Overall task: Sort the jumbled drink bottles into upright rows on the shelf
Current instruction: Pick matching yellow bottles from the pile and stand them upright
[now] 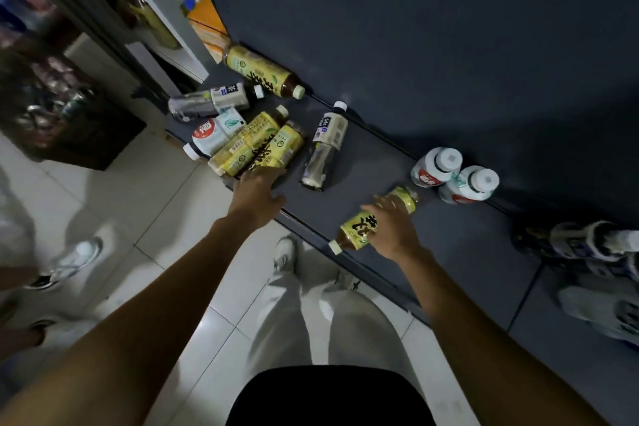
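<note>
A dark shelf (373, 162) runs from upper left to lower right. My right hand (394, 228) grips a yellow-labelled tea bottle (359, 228) lying on its side near the shelf's front edge, cap toward me. My left hand (257, 190) reaches to a pile of lying bottles and touches the base of a yellow tea bottle (276, 152); its fingers are partly hidden. A second yellow bottle (245, 142), a white bottle (207, 138) and two dark-and-white bottles (325, 149) (214, 102) lie around it. Another yellow bottle (262, 73) lies at the back. Two white bottles (437, 166) (472, 185) stand upright.
Several more bottles (587, 245) stand blurred at the right end of the shelf. A white shelf unit (166, 28) with goods stands at the upper left. White floor tiles (145, 204) lie below, with another person's shoe (76, 258) at the left.
</note>
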